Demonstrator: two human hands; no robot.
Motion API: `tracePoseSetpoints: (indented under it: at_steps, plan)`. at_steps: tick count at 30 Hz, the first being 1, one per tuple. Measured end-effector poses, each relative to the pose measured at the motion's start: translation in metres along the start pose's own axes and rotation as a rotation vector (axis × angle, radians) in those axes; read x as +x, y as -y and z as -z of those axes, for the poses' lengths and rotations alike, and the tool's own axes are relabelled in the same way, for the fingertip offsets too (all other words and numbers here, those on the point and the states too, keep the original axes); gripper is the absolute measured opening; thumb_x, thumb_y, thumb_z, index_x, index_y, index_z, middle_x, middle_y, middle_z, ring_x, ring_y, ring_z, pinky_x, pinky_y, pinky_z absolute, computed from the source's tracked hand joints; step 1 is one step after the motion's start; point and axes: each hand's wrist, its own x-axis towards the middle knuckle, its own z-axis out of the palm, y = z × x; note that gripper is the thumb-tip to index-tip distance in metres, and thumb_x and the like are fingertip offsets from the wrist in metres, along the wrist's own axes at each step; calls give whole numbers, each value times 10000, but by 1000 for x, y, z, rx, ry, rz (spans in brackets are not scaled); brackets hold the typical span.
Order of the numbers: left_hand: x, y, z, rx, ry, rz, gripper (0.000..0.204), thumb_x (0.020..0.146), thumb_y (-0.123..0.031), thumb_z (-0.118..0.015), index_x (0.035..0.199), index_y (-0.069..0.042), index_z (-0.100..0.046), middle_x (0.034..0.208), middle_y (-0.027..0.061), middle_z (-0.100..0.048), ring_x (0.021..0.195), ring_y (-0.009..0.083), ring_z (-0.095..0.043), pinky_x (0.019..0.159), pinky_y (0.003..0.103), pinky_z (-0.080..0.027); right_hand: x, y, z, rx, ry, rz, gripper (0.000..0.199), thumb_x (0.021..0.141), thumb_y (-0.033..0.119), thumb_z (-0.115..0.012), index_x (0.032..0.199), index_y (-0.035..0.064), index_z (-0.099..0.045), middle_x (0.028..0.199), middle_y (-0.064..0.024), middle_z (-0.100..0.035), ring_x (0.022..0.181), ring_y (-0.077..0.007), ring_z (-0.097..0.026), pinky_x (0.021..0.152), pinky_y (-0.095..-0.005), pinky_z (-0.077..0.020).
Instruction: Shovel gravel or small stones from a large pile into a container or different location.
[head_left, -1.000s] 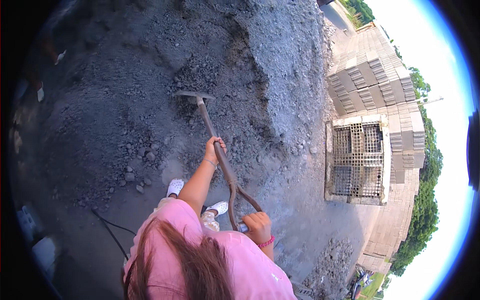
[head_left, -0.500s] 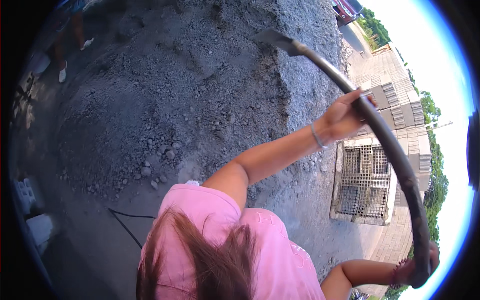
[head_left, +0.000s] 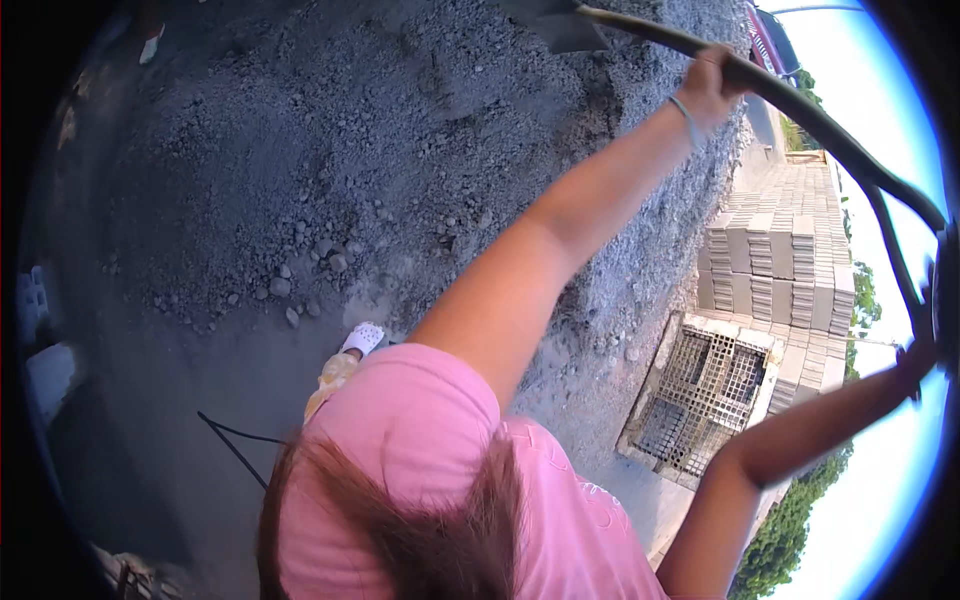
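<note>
Across the upper right stretches a long-handled shovel (head_left: 815,122), its shaft bowed by the lens. Its flat dark blade (head_left: 570,32) is by the grey gravel pile (head_left: 400,170) at the top; I cannot tell whether it touches the gravel. My left hand (head_left: 712,88), with a pale band on its wrist, is closed round the shaft not far from the blade. At the forked handle end, near the right rim, my right hand (head_left: 918,362) is closed on the grip. Its fingers are dark and partly lost at the picture's edge.
A concrete-framed grid structure (head_left: 715,395) stands right of the gravel, with stacked grey blocks (head_left: 775,255) behind it. Larger stones (head_left: 335,262) lie at the pile's lower edge. My white clog (head_left: 366,336) is on the ground. A thin black cable (head_left: 232,432) lies left of me.
The view has tilted. My left hand and the shovel have moved toward the upper edge, and my right hand has risen toward the right rim. My foot has come into view.
</note>
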Motion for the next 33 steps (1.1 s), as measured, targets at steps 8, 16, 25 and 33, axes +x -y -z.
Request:
tracePoseSetpoints:
  at_steps: [8, 16, 25, 33]
  plan:
    - [43, -150, 163, 222, -232, -214, 131, 618, -121, -488, 703, -53, -415, 614, 77, -455, 572, 214, -487, 531, 374, -448, -74, -1, -141, 587, 349, -160, 208, 607, 42, -569, 813, 35, -542, 623, 26, -507, 519, -21, -421, 466, -176, -359]
    - [-65, -166, 212, 537, -400, -16, 86, 585, -90, -490, 615, -38, -428, 540, 56, -458, 497, 173, -470, 521, 299, -430, -236, 53, -118, 463, 377, -56, 177, 496, 33, -583, 633, 81, -483, 551, -67, -495, 499, -215, -505, 452, -296, -394]
    - [-211, -166, 210, 499, -409, 130, 122, 630, -135, -500, 683, -59, -421, 563, 20, -438, 470, 117, -448, 413, 244, -403, -356, 113, -55, 394, 579, 90, 135, 483, 71, -520, 578, 90, -425, 510, -15, -380, 484, -163, -432, 466, -274, -350]
    - [-276, -173, 232, 414, -599, 124, 148, 626, -199, -509, 619, -70, -435, 533, 20, -448, 442, 125, -446, 384, 249, -385, -403, 126, -35, 509, 661, 18, 142, 495, 58, -514, 621, 104, -466, 526, -21, -415, 503, -176, -452, 497, -279, -346]
